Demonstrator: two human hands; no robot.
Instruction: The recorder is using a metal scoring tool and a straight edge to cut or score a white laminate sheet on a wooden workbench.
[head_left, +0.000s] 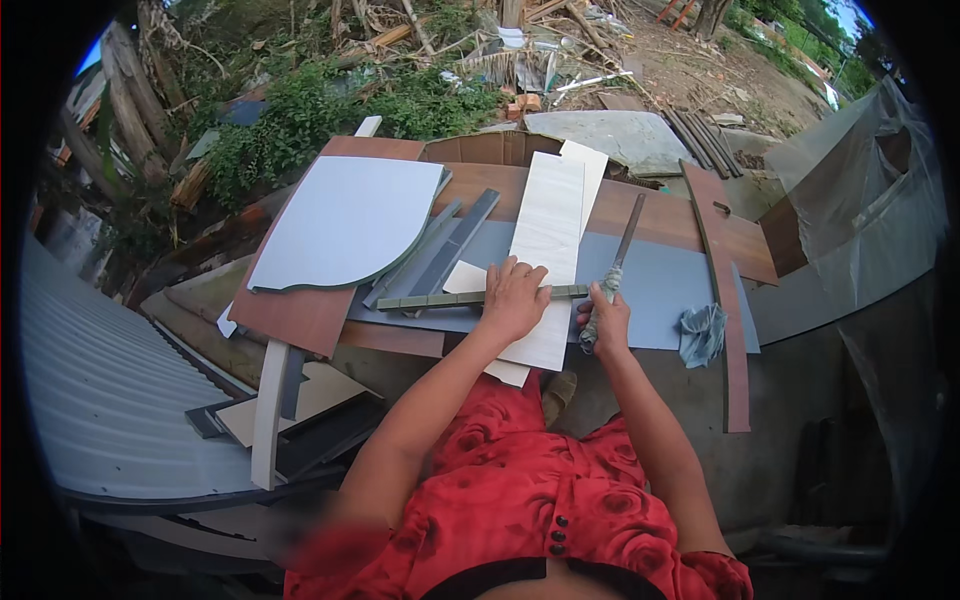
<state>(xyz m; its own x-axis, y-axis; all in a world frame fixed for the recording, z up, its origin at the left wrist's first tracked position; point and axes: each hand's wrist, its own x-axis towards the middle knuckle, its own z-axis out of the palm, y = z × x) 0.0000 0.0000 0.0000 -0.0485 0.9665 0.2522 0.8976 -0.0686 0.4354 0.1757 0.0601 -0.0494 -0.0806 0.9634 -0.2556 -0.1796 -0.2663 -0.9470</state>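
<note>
A narrow grey-green strip (pixel 430 301), marked crosswise at several places, lies across the boards in front of me. My left hand (pixel 515 302) is closed over it near its right part and presses it on a pale wood-grain board (pixel 548 215). The strip's right end comes close to my right hand (pixel 608 318), which grips the cloth-wrapped handle of a long, narrow, brown metal tool (pixel 630 230). That tool points away from me and slightly right; whether it has a cutting edge I cannot tell. Part of the handle is hidden by my fingers.
A white board with a curved edge (pixel 350 215) lies at left on brown board, beside grey strips (pixel 455 240). At right are a crumpled blue-grey cloth (pixel 702 335) and a long reddish-brown plank (pixel 722 300). Corrugated sheet metal (pixel 120 380) borders the left; clear plastic sheeting (pixel 870 190) hangs right.
</note>
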